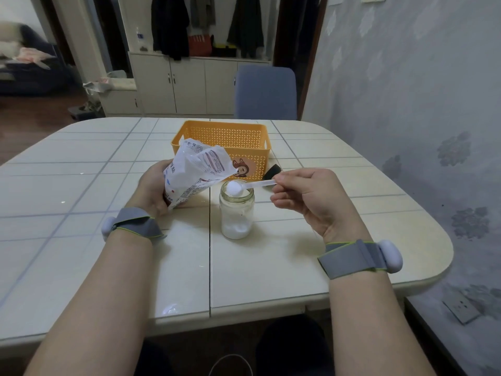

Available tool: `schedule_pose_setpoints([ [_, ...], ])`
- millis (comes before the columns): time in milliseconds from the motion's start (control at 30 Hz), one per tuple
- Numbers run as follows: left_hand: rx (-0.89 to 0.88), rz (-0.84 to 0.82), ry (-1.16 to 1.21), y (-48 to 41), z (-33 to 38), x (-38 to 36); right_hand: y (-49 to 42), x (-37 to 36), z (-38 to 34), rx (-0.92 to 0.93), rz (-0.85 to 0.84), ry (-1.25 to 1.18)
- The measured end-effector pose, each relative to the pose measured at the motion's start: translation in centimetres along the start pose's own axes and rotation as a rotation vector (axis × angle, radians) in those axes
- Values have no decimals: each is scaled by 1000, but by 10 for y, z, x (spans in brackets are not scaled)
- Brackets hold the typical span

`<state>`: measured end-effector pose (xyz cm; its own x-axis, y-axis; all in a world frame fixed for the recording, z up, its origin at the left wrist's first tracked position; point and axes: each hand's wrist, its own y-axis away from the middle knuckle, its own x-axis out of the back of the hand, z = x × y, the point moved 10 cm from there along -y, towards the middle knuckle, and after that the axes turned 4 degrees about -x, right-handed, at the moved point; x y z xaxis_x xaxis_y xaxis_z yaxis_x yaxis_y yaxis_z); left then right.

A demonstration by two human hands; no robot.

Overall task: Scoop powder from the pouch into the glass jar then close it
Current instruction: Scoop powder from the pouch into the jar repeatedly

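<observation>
white printed plastic pouch [193, 173] was gripped by left hand [151, 185] | heaped clear plastic scoop [244, 185] was pinched by right hand [311, 199] over open glass jar [236, 213], just left of that hand | jar judged barely filled; closing left undone

Dim, cool light is glinting faintly off the glossy surface [271, 267]. The wide lens is bowing the edges, and the background is blurring.

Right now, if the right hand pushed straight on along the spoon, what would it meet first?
Likely the pouch held by the left hand: the spoon in the right hand, its bowl over the glass jar, points at the pouch's lower edge. Depth is unclear.
</observation>
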<state>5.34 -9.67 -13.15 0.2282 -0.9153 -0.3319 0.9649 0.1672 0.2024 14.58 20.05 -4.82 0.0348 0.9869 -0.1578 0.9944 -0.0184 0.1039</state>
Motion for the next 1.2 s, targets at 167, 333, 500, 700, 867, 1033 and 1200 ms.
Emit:
schedule_pose_setpoints([
  [167, 0, -14, -25, 0, -3, -4, -1, -2, -1, 24, -15, 23],
  [333, -19, -8, -31, 2, 0, -3, -1, -3, -2, 50, -45, 16],
  [500, 7, -27, 13, 1, -2, -4, -2, -2, -7, 96, -58, 15],
  [700, -17, -42, -66, 0, 2, -6, -2, 2, -5, 133, -61, 47],
  [867, -30, -74, -121, 4, 3, -13, -1, 5, -7, 151, -40, 23],
  [1033, -26, -32, -71, 5, 2, -7, -4, -5, -25, 197, 11, -52],
  [1200, -16, -13, -10, 4, 2, -3, -17, -49, -40, 294, 4, 218],
])
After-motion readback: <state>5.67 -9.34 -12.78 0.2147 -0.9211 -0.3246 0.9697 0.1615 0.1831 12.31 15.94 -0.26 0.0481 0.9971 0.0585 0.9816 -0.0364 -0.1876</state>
